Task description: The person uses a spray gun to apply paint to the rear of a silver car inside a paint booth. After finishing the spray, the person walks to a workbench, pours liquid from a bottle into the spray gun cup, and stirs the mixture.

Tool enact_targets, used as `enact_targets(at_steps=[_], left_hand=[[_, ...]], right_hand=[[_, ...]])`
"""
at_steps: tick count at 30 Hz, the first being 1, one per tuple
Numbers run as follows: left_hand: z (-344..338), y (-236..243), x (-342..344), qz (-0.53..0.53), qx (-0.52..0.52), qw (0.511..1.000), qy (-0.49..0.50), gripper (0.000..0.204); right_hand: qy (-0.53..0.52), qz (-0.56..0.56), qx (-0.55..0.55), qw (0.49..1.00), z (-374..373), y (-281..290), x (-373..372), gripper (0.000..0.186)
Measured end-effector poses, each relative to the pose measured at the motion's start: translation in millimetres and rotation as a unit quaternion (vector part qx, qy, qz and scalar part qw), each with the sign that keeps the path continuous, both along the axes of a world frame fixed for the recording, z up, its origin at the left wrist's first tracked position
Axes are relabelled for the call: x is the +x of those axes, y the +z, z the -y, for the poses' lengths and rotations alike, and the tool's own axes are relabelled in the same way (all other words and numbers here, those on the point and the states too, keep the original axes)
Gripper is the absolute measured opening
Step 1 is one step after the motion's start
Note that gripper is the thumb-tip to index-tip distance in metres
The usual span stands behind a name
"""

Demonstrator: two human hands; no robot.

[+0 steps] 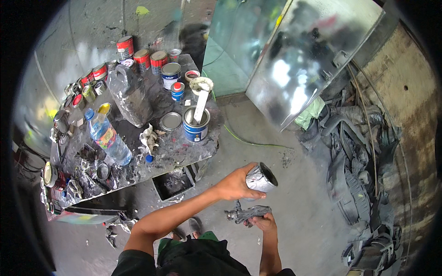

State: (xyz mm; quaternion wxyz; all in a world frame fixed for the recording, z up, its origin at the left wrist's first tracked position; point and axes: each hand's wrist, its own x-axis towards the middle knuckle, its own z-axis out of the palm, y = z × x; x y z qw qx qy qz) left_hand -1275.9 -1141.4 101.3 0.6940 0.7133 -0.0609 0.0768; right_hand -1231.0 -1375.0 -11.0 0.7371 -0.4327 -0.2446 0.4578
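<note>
My left hand (237,184) is wrapped round a grey, paint-smeared metal cup (259,182). The cup is tilted, with its dark open mouth toward the upper right; what is inside cannot be made out. Just below it, my right hand (264,222) grips a spray gun (246,213) coated in dark grey paint. The gun lies roughly level, its front end to the left, and a short stem rises from it toward the cup. Cup and gun look separate. My right fingers are partly hidden behind the gun's handle.
On the paint-stained table (159,158) at left stand a blue paint can (195,132) with a white stirring stick (200,106), a plastic water bottle (108,138), a dark jug (130,96) and several red cans. A green hose (258,144) crosses the floor; grey scrap (345,170) lies right.
</note>
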Motion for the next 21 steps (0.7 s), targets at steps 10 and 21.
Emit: enact_targets(at_steps=[10,21], left_hand=[[34,12,4,0.014,0.149,0.925,0.348,0.087],[1,17,12,0.086,0.087,0.978,0.168,0.072]], right_hand=[[-0.132,0.304,-0.254,0.909,-26,48,-23,0.017],[-0.18,0.443,-0.307,0.823,-28,86,-49,0.018]])
